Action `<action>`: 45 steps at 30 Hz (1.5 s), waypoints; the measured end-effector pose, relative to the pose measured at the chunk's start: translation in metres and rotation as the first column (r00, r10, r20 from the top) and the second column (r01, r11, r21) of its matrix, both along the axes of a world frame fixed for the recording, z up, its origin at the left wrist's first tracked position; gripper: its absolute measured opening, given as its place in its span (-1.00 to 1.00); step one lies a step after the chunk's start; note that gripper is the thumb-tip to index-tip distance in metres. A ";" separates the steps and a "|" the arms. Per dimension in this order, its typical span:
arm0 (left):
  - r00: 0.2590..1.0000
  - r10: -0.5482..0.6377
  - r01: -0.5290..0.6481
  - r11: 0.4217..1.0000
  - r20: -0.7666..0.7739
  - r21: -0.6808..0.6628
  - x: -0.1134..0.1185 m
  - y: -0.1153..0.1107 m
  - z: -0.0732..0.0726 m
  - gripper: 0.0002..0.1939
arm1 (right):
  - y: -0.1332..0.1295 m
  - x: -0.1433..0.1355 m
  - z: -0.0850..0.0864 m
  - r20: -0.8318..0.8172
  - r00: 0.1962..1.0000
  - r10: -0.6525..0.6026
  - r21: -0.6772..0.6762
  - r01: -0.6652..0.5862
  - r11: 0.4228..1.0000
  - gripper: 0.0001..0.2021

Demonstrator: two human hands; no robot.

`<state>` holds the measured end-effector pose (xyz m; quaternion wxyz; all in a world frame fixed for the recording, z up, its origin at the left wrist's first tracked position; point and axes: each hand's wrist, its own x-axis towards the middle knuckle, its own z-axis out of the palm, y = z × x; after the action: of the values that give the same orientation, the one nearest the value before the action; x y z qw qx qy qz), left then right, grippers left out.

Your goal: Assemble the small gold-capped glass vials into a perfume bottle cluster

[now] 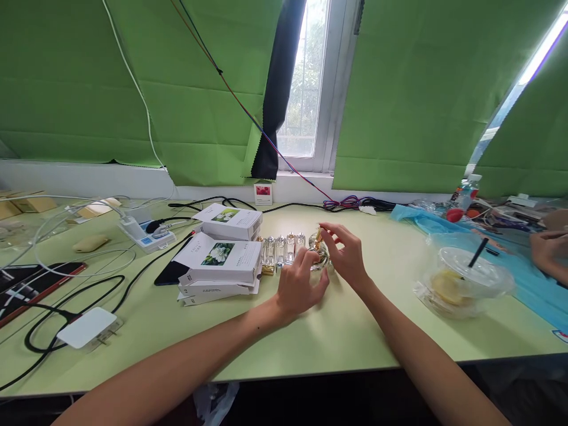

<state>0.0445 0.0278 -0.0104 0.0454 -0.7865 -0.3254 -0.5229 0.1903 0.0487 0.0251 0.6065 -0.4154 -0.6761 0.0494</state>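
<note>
Near the middle of the table, my right hand [348, 251] pinches a small gold bottle top [318, 235] between thumb and fingertips. Below it a clear glass bottle [323, 255] shows in part between my two hands. My left hand [299, 284] curls around the near side of that glass, fingers bent; its exact contact is partly hidden. Just left of my hands stands a row of several small clear glass bottles [280, 251], some with gold parts. White flat boxes [237, 260] printed with a white flower lie stacked beside the row.
A power strip [148, 234], cables and a white charger [91, 327] spread over the left side. A dark phone [171, 272] lies partly under the boxes. On the right stand a bagged drink cup [457, 284] with straw, blue plastic sheeting [515, 290], and another person's hand [550, 251].
</note>
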 end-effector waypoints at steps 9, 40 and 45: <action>0.996 0.053 -0.036 0.969 0.066 -0.243 0.003 0.003 -0.002 -0.59 | -0.002 -0.001 0.002 0.023 1.000 0.019 -0.006 -0.019 1.000 -0.79; 0.987 0.098 -0.144 0.894 -0.127 -0.425 0.003 0.000 0.003 -0.62 | 0.000 0.000 0.000 0.061 0.997 0.041 -0.018 -0.040 0.999 -0.87; 0.987 0.095 -0.144 0.892 -0.132 -0.430 0.003 0.000 0.004 -0.62 | -0.001 0.000 0.000 0.068 0.996 0.052 -0.029 -0.050 0.998 -0.88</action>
<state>0.0478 0.0279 -0.0060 -0.0829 -0.7821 -0.4794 -0.3894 0.1899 0.0480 0.0254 0.5758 -0.4078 -0.7061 0.0599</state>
